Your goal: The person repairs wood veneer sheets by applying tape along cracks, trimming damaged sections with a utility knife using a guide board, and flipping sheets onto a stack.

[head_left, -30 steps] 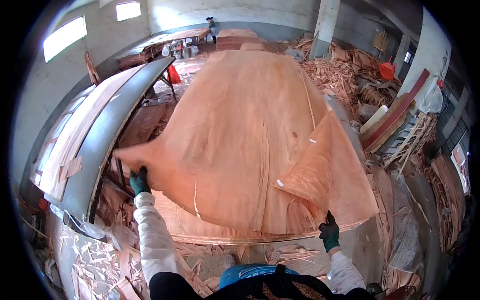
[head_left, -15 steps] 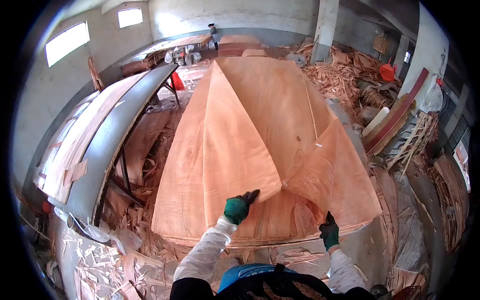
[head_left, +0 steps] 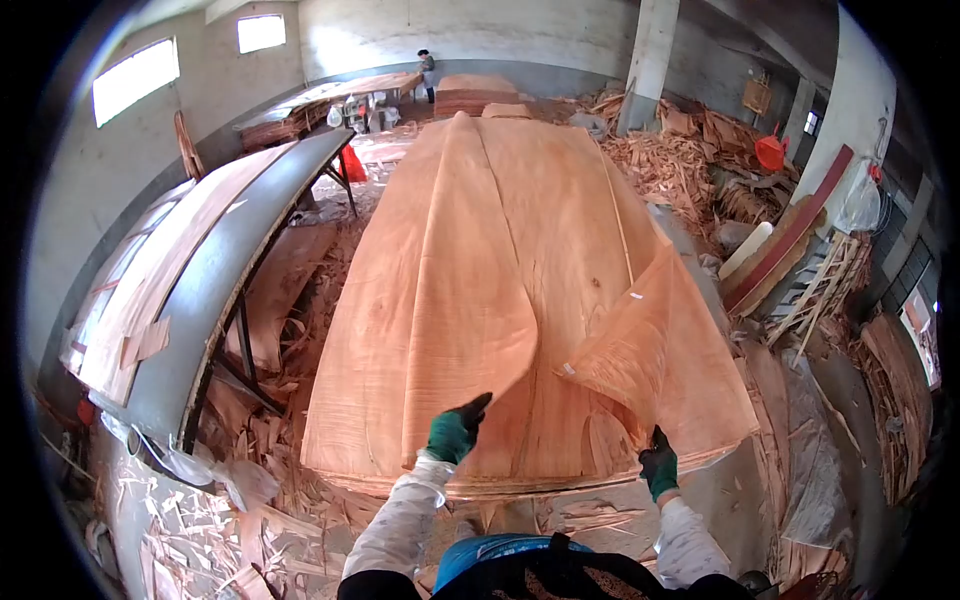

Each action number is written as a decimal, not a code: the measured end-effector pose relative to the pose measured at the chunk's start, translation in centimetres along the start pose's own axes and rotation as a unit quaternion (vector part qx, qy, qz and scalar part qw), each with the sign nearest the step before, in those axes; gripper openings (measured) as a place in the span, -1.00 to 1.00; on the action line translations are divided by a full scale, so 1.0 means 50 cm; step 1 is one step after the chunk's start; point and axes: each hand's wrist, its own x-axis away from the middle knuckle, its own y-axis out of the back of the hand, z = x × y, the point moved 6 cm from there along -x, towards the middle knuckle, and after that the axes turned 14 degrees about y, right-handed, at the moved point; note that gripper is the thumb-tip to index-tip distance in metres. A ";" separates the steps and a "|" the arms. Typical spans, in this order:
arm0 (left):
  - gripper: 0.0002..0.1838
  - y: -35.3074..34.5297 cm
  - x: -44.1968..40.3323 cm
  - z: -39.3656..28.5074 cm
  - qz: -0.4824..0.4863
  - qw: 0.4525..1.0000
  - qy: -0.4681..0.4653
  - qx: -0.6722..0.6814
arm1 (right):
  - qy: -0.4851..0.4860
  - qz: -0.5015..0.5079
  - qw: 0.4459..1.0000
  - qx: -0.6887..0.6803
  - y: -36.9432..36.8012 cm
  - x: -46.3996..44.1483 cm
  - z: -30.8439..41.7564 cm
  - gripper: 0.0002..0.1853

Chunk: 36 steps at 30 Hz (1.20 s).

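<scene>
- In the head view, a broad stack of wood veneer sheets is lying directly in front of the person, its near edge running just beyond the person's body and its far end narrowing toward the back of the room.
- On the left part of the stack, a folded veneer flap is lying turned over, its curved free edge pointing toward the middle.
- The left hand, in a green glove with dark fingers, is reaching to the lower end of this flap; its fingers are stretching out close together toward the upper right. Whether they are pinching the sheet, I cannot tell.
- On the right part, a second folded flap is narrowing to a gathered tip at the near edge and is showing small white labels.
- The right hand, gloved alike, is meeting that tip, its fingers pointing up and bending slightly; how tightly they are closing on the veneer, I cannot tell.
- Left of the stack, a grey-topped table is standing with veneer strips lying along it.
- Wood scraps are littering the floor at the near left, and a larger scrap heap is spreading behind the stack at the right, near a pillar.
- At the back, another person is standing between a worktable and a lower veneer pile.
</scene>
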 end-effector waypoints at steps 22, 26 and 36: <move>-0.46 -0.064 0.078 0.044 0.054 0.947 -0.167 -0.270 | -0.016 -0.005 1.000 0.002 -0.018 0.001 0.022 -0.39; -0.45 -0.063 0.053 -0.034 0.107 0.946 -0.160 -0.262 | 0.090 -0.013 0.993 0.072 -0.017 0.001 0.027 -0.41; -0.46 -0.097 0.030 -0.110 0.171 0.917 -0.240 -0.270 | 0.043 -0.009 0.999 0.021 -0.045 -0.007 0.010 -0.34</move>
